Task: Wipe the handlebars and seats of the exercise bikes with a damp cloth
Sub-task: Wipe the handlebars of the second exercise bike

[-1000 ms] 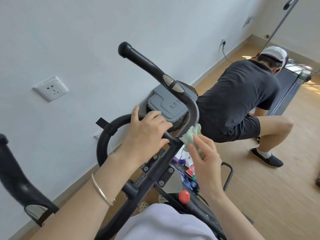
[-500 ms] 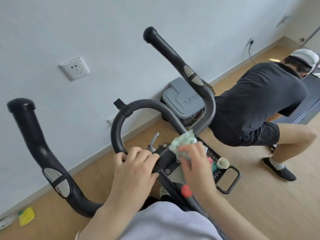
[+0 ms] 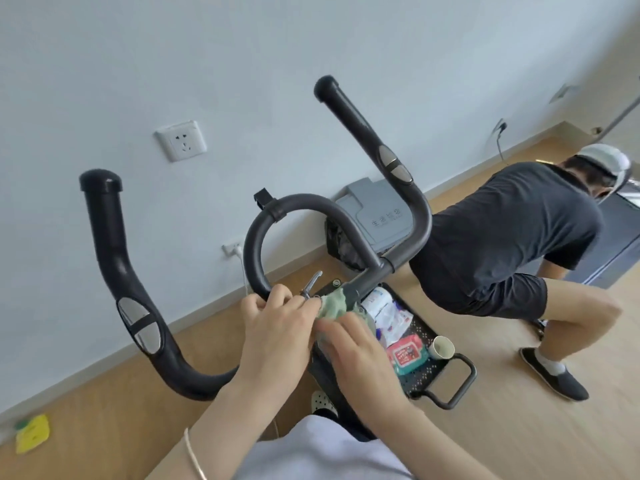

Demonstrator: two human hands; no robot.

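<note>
Wooden floor [image 3: 519,427] with grey bin [image 3: 377,220], yellow item [image 3: 32,434], perforated black tray [image 3: 426,372].

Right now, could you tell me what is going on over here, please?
A person is wiping an exercise bike's handlebar with a green cloth. The right hand presses the cloth against the bar near its centre, while the left hand grips the bar beside it. A tray below holds wipes and a cup. Another person bends over behind.

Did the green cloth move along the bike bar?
Yes. The green cloth slid down the handlebar, away from its right bend toward the centre clamp, next to the left hand.
</note>
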